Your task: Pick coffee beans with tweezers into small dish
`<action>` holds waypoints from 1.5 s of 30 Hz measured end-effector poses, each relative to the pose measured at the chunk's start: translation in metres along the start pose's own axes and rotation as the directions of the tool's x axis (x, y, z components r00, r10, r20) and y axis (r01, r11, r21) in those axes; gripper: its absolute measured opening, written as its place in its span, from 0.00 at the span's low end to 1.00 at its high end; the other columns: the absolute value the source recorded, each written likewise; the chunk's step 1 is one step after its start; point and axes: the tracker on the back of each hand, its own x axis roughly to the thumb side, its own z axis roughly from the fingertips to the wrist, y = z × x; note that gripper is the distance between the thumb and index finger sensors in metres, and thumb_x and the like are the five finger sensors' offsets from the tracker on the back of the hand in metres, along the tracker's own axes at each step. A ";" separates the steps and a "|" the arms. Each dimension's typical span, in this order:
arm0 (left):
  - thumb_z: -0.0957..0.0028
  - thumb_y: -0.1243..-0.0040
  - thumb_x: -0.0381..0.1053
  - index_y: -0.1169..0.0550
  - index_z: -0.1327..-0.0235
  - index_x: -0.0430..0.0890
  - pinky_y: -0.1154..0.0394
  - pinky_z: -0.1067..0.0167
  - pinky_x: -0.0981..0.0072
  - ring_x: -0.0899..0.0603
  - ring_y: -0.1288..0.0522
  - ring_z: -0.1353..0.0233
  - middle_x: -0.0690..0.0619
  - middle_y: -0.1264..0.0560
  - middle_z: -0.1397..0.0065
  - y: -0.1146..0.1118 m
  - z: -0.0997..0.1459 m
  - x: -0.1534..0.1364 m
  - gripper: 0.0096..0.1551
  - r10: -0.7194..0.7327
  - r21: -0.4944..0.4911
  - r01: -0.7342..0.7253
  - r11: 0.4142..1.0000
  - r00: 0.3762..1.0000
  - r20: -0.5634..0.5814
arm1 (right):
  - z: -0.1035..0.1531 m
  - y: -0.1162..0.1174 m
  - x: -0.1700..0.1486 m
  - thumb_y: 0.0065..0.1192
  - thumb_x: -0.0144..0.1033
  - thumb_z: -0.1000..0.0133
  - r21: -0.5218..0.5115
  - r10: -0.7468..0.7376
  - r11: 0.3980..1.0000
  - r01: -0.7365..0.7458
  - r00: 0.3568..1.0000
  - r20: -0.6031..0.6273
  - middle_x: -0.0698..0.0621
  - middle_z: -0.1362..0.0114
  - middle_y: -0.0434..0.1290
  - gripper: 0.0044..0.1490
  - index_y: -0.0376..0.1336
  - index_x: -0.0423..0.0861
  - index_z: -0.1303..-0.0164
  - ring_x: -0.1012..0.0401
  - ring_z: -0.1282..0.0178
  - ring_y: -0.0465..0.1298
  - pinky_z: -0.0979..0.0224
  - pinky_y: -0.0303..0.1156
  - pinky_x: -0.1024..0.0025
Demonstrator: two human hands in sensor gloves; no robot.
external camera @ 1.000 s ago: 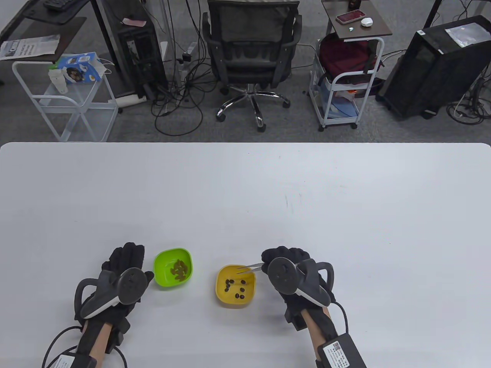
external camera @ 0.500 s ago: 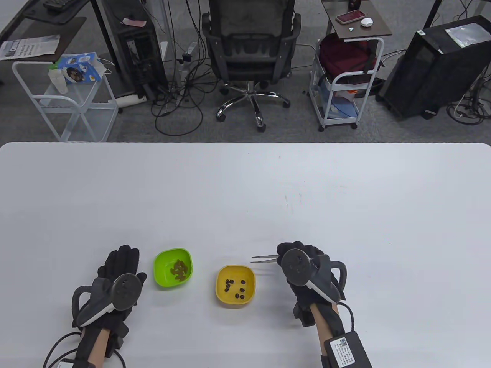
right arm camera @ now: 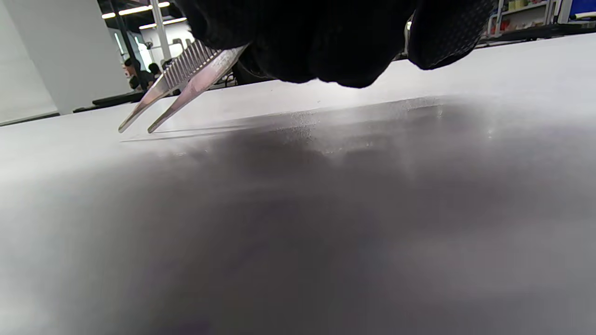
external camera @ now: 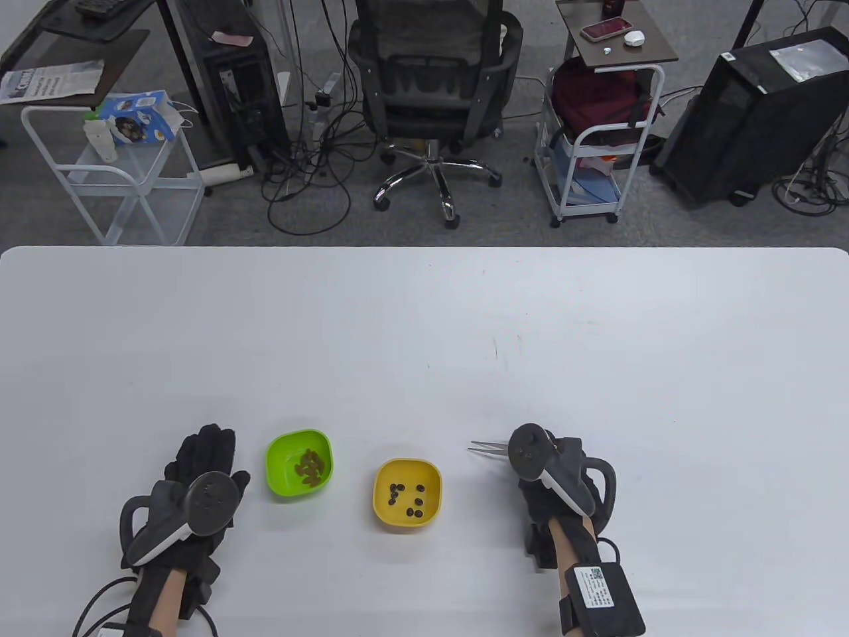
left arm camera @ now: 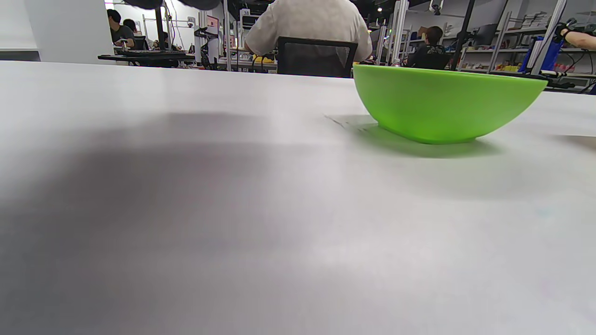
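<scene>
- Steel tweezers (external camera: 487,449), tips apart, we find gripped by the right hand (external camera: 554,481), right of the yellow dish (external camera: 406,494).
- Left hand (external camera: 195,488) lies flat, fingers spread, beside the green bowl (external camera: 299,462).

Two dishes are set on the table (external camera: 424,318) near its front edge. The left dish (external camera: 300,463) holds a heap of beans (external camera: 310,466); the right dish (external camera: 406,494), well apart from it, holds scattered beans (external camera: 406,497). The left hand (external camera: 199,484) is placed left of the left dish. Tweezers (external camera: 487,448), held in the right hand (external camera: 550,488), lie right of the right dish, tips toward it.
</scene>
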 end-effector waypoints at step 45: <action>0.34 0.69 0.53 0.52 0.11 0.32 0.42 0.24 0.27 0.21 0.47 0.13 0.29 0.54 0.08 -0.002 0.001 0.005 0.43 -0.100 -0.027 0.099 0.995 0.995 -0.016 | 0.060 -0.036 -0.008 0.48 0.51 0.45 -0.022 0.052 0.999 -0.050 0.994 0.100 0.39 0.09 0.46 0.49 0.42 0.44 0.15 0.34 0.12 0.46 0.16 0.46 0.34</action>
